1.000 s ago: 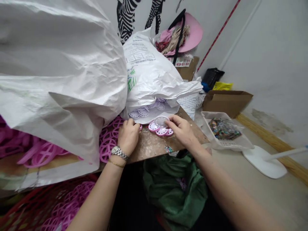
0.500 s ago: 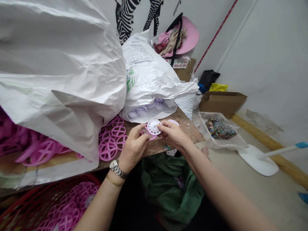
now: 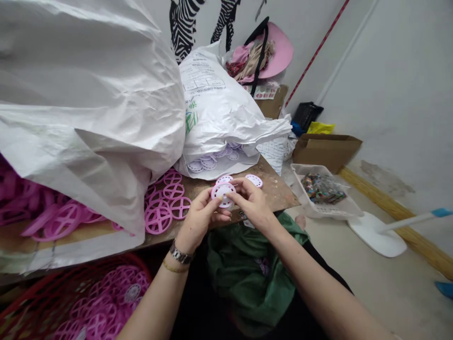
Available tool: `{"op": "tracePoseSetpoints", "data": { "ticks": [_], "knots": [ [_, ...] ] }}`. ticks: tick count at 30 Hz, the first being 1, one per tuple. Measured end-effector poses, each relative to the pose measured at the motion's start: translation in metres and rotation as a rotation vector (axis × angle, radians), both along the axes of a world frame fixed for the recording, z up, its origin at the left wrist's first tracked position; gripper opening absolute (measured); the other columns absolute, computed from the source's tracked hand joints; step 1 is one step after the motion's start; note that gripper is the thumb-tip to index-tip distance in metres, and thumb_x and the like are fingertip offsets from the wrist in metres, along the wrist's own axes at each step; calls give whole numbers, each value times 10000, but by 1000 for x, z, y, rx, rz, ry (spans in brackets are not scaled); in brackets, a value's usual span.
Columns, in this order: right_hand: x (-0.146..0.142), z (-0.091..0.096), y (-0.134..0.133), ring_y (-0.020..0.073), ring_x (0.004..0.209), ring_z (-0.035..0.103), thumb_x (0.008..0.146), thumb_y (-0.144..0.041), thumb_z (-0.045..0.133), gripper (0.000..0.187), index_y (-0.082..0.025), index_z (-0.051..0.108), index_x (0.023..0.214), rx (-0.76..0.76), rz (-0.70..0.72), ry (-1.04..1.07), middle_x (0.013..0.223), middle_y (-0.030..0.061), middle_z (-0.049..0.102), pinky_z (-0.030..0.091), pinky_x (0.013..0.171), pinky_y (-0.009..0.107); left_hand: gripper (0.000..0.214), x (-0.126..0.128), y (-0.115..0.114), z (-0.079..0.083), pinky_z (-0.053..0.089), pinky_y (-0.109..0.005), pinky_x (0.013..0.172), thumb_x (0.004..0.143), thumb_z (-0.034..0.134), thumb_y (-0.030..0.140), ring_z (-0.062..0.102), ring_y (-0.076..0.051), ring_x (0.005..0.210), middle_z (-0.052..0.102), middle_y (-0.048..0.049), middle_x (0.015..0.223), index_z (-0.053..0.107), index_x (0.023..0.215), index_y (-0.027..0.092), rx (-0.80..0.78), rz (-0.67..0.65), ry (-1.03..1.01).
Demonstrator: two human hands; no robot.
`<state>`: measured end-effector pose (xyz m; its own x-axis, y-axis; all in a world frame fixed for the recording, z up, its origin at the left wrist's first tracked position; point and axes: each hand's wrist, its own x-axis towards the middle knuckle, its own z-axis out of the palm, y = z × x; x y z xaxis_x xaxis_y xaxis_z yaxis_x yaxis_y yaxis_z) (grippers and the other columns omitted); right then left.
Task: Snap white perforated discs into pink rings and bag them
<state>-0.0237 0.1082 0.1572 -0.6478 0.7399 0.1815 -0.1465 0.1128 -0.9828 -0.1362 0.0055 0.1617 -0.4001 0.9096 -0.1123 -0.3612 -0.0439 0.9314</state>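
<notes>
My left hand (image 3: 200,219) and my right hand (image 3: 249,203) meet over the near edge of a worn wooden table (image 3: 276,191). Together they pinch a round pale disc with small holes, set in a pink ring (image 3: 222,193). Both hands' fingers are closed on its rim. Two more such discs (image 3: 254,180) lie flat on the table just behind my right hand. Pink spoked rings (image 3: 166,208) lie loose on the table to the left of my left hand.
A big white sack (image 3: 88,94) overhangs the table's left side. A second white sack (image 3: 219,104) behind lies open with pale discs (image 3: 208,163) inside. A red basket (image 3: 99,302) of pink rings sits below left. Right: a white tray (image 3: 329,208), a cardboard box (image 3: 325,144).
Both hands left the table top, lifted one disc from the small pile and brought it toward me. The left hand moved right from the pink rings to join the right hand.
</notes>
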Motion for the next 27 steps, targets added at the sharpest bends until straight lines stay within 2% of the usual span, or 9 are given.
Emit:
{"op": "tracePoseSetpoints", "data": {
  "ticks": [3,10,14,18,23,27],
  "knots": [
    [2,-2,-2,191,905,629,770,-329,676,301,-183,617,1027,67,0,-20,968,55,687,489,813,317,414,2,1,-5,603,-219,566,753,724,377,649,-94,631,626,-12,922,591,1084,166,15,19,54],
    [9,3,-8,153,776,580,827,-328,613,187,-173,673,911,172,4,-60,814,4,655,454,725,262,336,2,-3,-7,604,-258,594,851,597,448,660,-133,681,629,-11,907,604,1071,195,31,-12,309],
    [10,1,-17,150,744,556,821,-288,602,128,-174,660,832,174,-32,-57,765,-1,631,432,702,256,286,6,-5,-7,550,-217,496,883,547,449,645,-130,593,616,-3,812,621,971,187,19,47,430],
    [8,-5,-17,150,714,541,793,-297,603,128,-182,629,745,115,-55,-41,716,-8,603,427,684,258,270,7,-4,-9,508,-209,429,888,531,440,636,-135,551,591,3,777,623,931,190,1,88,470],
    [7,-9,-10,147,691,529,779,-362,608,199,-167,643,801,55,-1,-152,724,-3,609,421,659,259,272,-1,-5,-11,560,-262,505,883,532,406,654,-160,612,621,-12,839,590,1060,209,-81,-74,500],
    [7,-12,-13,145,705,529,808,-352,596,207,-171,650,892,157,-5,-240,768,-6,611,414,650,252,269,-3,-10,-15,541,-256,491,876,526,313,621,-151,539,605,21,695,542,1128,220,-134,-106,567]
  ]
}}
